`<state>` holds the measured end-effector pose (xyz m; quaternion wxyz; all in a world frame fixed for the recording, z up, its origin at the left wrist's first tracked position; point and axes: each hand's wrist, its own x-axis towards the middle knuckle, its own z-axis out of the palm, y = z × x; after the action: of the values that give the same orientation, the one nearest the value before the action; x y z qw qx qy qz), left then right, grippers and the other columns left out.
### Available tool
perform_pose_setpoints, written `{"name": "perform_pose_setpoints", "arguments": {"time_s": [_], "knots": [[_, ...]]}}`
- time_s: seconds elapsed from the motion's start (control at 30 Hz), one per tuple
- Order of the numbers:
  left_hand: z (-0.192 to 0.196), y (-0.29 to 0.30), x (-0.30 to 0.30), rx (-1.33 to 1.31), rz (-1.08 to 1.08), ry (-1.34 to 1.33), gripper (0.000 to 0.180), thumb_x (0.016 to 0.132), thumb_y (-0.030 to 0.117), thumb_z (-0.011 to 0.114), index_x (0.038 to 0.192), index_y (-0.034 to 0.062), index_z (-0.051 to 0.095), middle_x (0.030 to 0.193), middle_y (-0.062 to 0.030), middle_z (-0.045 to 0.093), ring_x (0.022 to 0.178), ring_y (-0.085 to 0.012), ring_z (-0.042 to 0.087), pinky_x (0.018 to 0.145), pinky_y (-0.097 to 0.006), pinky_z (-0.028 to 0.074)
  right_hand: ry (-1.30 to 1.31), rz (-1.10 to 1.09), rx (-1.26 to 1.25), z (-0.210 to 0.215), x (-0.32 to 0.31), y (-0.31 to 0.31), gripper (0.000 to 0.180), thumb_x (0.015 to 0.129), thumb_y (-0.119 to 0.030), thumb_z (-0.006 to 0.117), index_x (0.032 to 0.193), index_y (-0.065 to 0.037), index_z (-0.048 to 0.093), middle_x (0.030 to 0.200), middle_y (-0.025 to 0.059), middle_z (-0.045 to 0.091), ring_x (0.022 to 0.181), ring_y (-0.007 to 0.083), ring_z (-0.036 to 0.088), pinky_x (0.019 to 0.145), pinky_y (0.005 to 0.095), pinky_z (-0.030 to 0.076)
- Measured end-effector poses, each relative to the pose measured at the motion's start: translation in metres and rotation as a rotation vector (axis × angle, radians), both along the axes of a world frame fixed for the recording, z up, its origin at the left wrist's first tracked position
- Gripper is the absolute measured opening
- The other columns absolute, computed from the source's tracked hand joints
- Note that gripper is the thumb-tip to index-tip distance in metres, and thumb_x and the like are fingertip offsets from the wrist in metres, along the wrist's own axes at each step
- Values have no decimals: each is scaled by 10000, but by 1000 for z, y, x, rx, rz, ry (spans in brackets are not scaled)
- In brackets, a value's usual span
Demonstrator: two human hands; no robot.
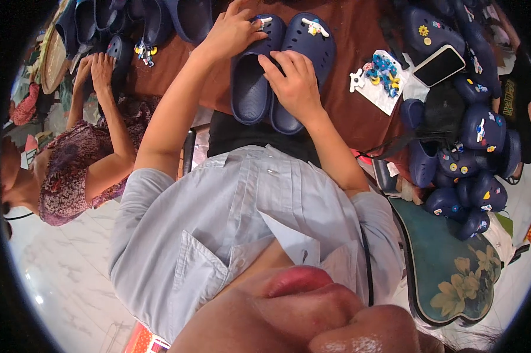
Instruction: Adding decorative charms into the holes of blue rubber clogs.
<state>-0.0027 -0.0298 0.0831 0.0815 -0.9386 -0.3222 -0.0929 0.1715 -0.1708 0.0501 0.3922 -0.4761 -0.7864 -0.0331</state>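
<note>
A pair of navy clogs lies side by side at the table's near edge, toes pointing away. White character charms sit on both toes: one charm on the left clog, another on the right clog. My left hand grips the left clog's toe beside its charm, the thumb reaching toward it. Curled over the inner rims where the two clogs meet is my right hand, its fingertips at the left clog's opening. What lies under its palm is hidden.
Right of the clogs, small colourful charms lie on white paper beside a phone. Navy clogs with charms pile up at the right, above a floral chair seat. At the left, another person's hands work at a clog.
</note>
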Motion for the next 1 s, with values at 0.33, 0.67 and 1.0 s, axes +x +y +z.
{"name": "perform_pose_setpoints", "arguments": {"time_s": [0.33, 0.67, 1.0], "knots": [[-22, 8, -8, 41, 32, -102, 339, 851, 356, 708, 1107, 138, 744, 1187, -101, 654, 1273, -401, 466, 1042, -468, 426, -45, 0, 62, -3, 3, 1, 380, 831, -140, 586, 1206, -131, 640, 1115, 102, 614, 1085, 292, 564, 970, 433, 445], [-57, 78, -20, -1051, 255, -826, 379, 934, 236, 693, 1230, 0, 669, 1060, -67, 706, 966, -127, 631, 858, -265, 493, -59, -1, 107, 2, -1, 2, 443, 755, -197, 771, 1181, -146, 660, 1104, 55, 620, 1082, 260, 556, 946, 410, 436], [-62, 78, -2, -1197, 219, -695, 618, 844, 308, 789, 1368, 51, 585, 1153, -84, 688, 1077, -169, 597, 976, -290, 430, 30, -291, 143, 72, 89, -49, 330, 796, -142, 767, 1116, -119, 692, 1190, 124, 591, 1131, 321, 540, 977, 416, 430]]}}
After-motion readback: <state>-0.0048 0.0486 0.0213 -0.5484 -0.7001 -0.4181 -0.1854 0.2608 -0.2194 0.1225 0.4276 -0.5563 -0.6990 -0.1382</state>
